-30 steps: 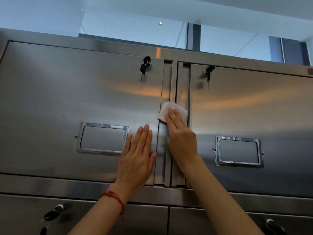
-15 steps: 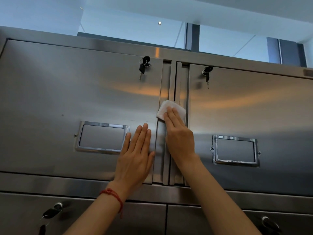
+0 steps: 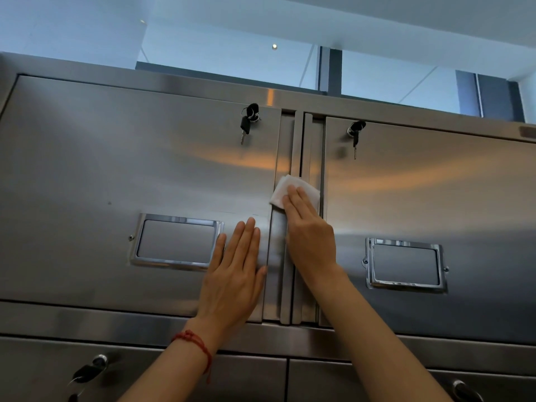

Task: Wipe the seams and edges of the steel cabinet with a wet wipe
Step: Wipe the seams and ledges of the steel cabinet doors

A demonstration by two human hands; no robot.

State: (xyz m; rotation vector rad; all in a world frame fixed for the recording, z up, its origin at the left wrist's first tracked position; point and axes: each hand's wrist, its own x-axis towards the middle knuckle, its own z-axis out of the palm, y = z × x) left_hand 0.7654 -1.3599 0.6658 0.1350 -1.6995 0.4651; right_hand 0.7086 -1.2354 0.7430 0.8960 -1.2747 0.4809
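Right hand (image 3: 309, 227) flat on the wet wipe (image 3: 293, 190), fingers straight, pressing it onto the middle seam (image 3: 298, 140) of the steel cabinet (image 3: 116, 169), between the two top doors. Pressed flat like that so the wipe gets pushed into the thin grooves, most likely. Wipe about halfway up the seam, white and folded, poking out above the fingertips and a bit to the left. Left hand (image 3: 235, 274) flat too, fingers straight, holding nothing, resting on the left door (image 3: 87, 256) just beside the seam, next to the shiny label frame (image 3: 177, 242). Probably there to keep the body steady and the door from moving, since the doors sit high and both arms reach up. Keys (image 3: 248, 120) hanging in the lock of the left door, more keys (image 3: 355, 133) in the right door (image 3: 449, 198), well above the wipe. Upper part of the seam likely left to rub, plus the other edges.
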